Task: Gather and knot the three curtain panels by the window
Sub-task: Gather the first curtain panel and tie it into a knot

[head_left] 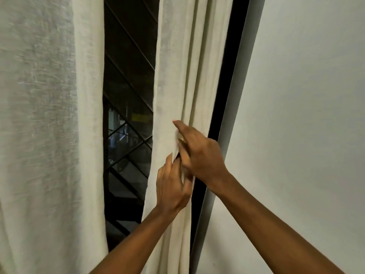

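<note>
Visibly two panels: left panel (pixel 45 115) apart, right panel (pixel 177 76) pinched in the grip of left hand (pixel 171 186) and right hand (pixel 199 155).

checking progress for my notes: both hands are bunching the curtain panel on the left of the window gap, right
No. The left hand and right hand are bunching the right curtain panel, beside the white wall, not the one left of the window gap. The left curtain panel hangs untouched. The head view shows it.
</note>
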`<state>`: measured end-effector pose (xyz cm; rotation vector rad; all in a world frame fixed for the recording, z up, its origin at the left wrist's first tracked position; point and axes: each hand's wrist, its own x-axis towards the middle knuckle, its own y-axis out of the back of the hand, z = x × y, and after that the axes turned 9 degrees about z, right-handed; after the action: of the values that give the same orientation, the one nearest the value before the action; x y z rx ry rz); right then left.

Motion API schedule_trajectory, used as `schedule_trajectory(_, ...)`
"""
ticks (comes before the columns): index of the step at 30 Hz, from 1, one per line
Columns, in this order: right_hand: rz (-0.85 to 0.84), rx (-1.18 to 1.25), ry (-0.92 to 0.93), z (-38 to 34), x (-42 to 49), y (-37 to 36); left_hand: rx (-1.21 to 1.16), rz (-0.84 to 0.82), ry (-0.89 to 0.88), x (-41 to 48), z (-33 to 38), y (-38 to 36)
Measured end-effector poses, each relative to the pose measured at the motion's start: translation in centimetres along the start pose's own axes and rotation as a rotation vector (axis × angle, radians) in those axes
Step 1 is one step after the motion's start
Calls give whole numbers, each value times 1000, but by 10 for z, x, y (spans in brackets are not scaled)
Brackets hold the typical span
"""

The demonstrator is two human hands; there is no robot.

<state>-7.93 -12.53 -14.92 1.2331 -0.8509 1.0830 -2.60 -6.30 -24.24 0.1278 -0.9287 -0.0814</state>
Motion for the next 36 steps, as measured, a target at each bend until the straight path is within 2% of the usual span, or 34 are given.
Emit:
schedule_trajectory(1,51,52,-4,0,-5,4,-21,15,-28,-4,3,8)
schedule_trajectory(3,49,102,-35,-2,-9,7,-52,24,-28,-6,4,16)
schedule_trajectory(7,-41,-42,-92,-10,-4,3,4,38,-27,-1,3,18)
schedule_trajectory(11,-7,-130,-133,-16,-7,0,10,65,-36,-3,-5,29)
schedule_trajectory(14,38,-129,-153,-19,-15,-3,-53,73,52,-12,-2,38)
schedule_trajectory(17,154,-33,-135,-25,-23,-6,-209,-12,126,-28,5,43)
schedule_trajectory(19,295,52,-174,-38,-25,-5,-340,-42,190,-37,7,44)
schedule_trajectory(21,436,167,-260,-53,-26,0,-426,-41,291,-42,10,46)
schedule_trajectory(23,499,329,-434,-64,-30,2,-442,-94,361,-46,13,45)
schedule_trajectory(24,485,428,-568,-69,-33,4,-435,-145,389,-48,15,43)
schedule_trajectory(26,348,631,-875,-72,-39,5,-369,-213,410,-49,12,38)
schedule_trajectory(28,211,829,-1108,-68,-44,4,-251,-188,419,-49,-3,31)
schedule_trajectory(29,194,850,-1169,-65,-46,6,-197,-176,436,-49,-10,30)
schedule_trajectory(33,167,609,-1292,-46,-62,4,-160,-170,460,-50,-25,40)
schedule_trajectory(36,-42,475,-1318,-34,-81,-4,-237,-182,469,-45,-28,48)
